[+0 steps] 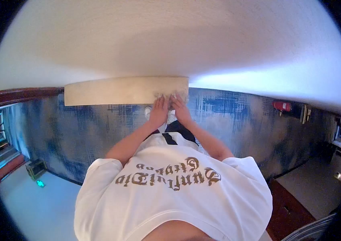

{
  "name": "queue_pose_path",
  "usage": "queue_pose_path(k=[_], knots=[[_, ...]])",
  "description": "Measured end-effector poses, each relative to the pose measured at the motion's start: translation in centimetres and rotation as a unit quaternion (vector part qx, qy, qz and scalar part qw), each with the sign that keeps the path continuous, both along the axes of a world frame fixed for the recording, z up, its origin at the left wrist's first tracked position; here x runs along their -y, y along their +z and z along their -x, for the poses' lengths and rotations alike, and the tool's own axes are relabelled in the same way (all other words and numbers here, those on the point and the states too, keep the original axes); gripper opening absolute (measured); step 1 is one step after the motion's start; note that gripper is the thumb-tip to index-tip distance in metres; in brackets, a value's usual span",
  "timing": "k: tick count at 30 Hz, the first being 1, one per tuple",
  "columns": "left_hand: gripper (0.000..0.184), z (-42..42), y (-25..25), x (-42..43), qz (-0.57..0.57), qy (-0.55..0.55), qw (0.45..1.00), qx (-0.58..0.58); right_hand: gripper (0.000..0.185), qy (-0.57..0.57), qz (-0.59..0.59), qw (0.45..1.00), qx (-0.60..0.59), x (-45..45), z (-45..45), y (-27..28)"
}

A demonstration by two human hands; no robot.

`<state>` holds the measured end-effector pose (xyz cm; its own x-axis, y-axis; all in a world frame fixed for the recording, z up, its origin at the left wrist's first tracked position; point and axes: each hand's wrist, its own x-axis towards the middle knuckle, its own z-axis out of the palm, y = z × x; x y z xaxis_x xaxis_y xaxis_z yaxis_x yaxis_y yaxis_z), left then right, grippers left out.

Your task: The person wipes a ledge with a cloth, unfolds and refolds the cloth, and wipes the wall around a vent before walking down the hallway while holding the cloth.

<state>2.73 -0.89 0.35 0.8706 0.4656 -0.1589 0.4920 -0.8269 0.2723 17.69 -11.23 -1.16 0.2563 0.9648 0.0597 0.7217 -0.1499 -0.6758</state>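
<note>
I have the pale ledge point(114, 91) directly ahead, set lengthwise against the white wall point(170, 44), and both hands are at its right-hand end. Small whitish bits point(174, 96) show at the fingertips there, too blurred for me to name. My left hand point(161, 107) reaches onto the ledge with its fingers pointing away from me; my right hand point(181, 109) sits just beside it, its fingers angled inward. I cannot tell from here whether either one is pinching the bits or only touching the surface. Below the hands I see white shoes point(148, 111) on the blue and grey patterned floor point(226, 124), and nearer to me the white shirt point(170, 201) with its brown lettering. Farther out on the right, a red object point(281, 106) lies near the wall, well apart from the ledge. Dark red-brown trim point(25, 95) runs along the left, and a green light point(40, 183) glows at the lower left
</note>
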Motion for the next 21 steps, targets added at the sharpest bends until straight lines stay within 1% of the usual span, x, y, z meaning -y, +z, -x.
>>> queue_pose_path(k=[2,3,5,9,10,11,12,14,15,17,18,21], knots=[[0.081,-0.1,0.1,-0.8,-0.033,0.025,0.999,0.002,0.047,0.022,-0.017,0.998,0.059,-1.5,0.1,0.7],[0.081,-0.2,-0.2,-1.5,-0.033,0.030,0.999,0.001,0.047,0.026,-0.017,0.998,0.058,-2.7,0.3,-0.2],[0.080,-0.5,-1.0,-3.4,-0.055,0.055,0.997,0.006,0.047,-0.030,-0.028,0.996,0.083,-5.4,0.2,-3.0],[0.081,-2.0,-0.1,-6.6,-0.047,0.083,0.995,-0.015,0.045,0.003,-0.022,0.992,0.121,-7.8,-1.6,-2.4],[0.082,-2.1,-0.1,-7.3,-0.037,0.089,0.994,-0.043,0.043,0.003,-0.013,0.992,0.125,-8.1,-1.6,-2.2],[0.083,-2.1,-0.1,-7.4,-0.025,0.095,0.993,-0.072,0.041,0.003,-0.003,0.992,0.129,-8.0,-1.7,-1.9],[0.083,-2.1,0.1,-7.4,-0.024,0.094,0.993,-0.071,0.041,0.002,-0.001,0.991,0.130,-7.9,-1.8,-1.3],[0.085,-1.8,0.6,-7.0,-0.014,0.098,0.991,-0.088,0.040,-0.016,-0.023,0.982,0.185,-7.1,-1.6,-0.1],[0.085,-1.6,0.6,-7.0,-0.013,0.096,0.991,-0.087,0.040,-0.018,-0.021,0.982,0.186,-6.8,-1.5,0.1],[0.091,-1.0,0.5,-6.8,-0.012,0.106,0.992,-0.064,0.040,-0.069,0.000,0.983,0.173,-5.6,-1.0,0.5],[0.091,-0.9,0.6,-6.8,-0.010,0.105,0.992,-0.064,0.040,-0.070,0.002,0.983,0.173,-5.0,-0.9,1.0],[0.096,-0.7,1.1,-6.6,0.022,0.116,0.992,-0.044,0.041,-0.099,-0.013,0.985,0.144,-2.9,-1.5,1.6]])
